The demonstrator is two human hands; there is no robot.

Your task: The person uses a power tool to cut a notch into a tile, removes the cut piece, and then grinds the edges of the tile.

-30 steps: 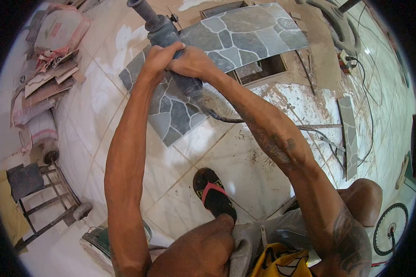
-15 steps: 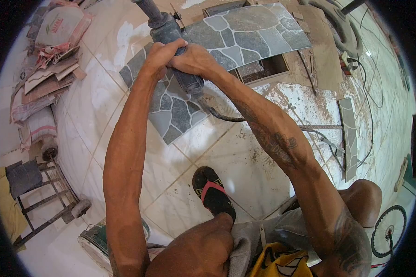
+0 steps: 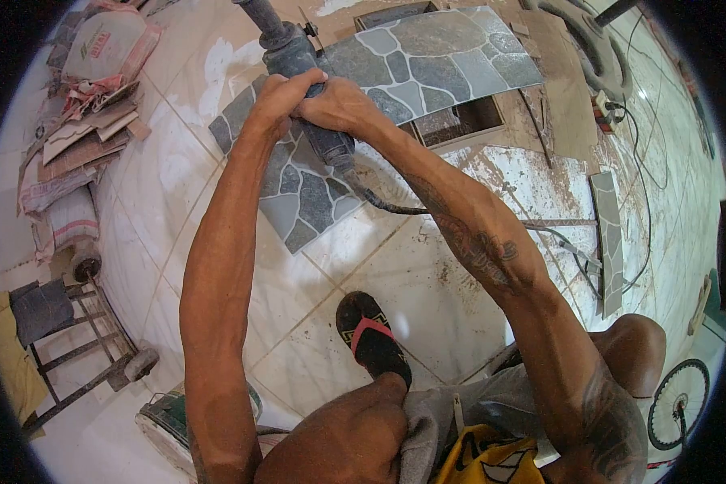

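Observation:
A dusty grey angle grinder (image 3: 286, 58) lies on its side over a stone-patterned tile (image 3: 429, 66), its side handle pointing away from me. The thin disc appears nearly edge-on at its right, over the tile. My left hand (image 3: 277, 103) is closed round the left of the grinder's body, thumb stretched across the top. From the right, my right hand (image 3: 336, 105) wraps the same body, touching the left; its fingers are mostly hidden. The tile's near part (image 3: 306, 198) passes beneath the tool and my hands. A dark cord (image 3: 395, 207) leaves the grinder's rear and passes under my right forearm.
A hollow frame (image 3: 460, 121) sits under the tile. A narrow tile strip (image 3: 610, 242) and an extension socket (image 3: 607, 111) lie to the right. Cardboard pieces (image 3: 89, 133) and sacks are stacked at left. My sandalled foot (image 3: 371, 331) rests on the dusty floor.

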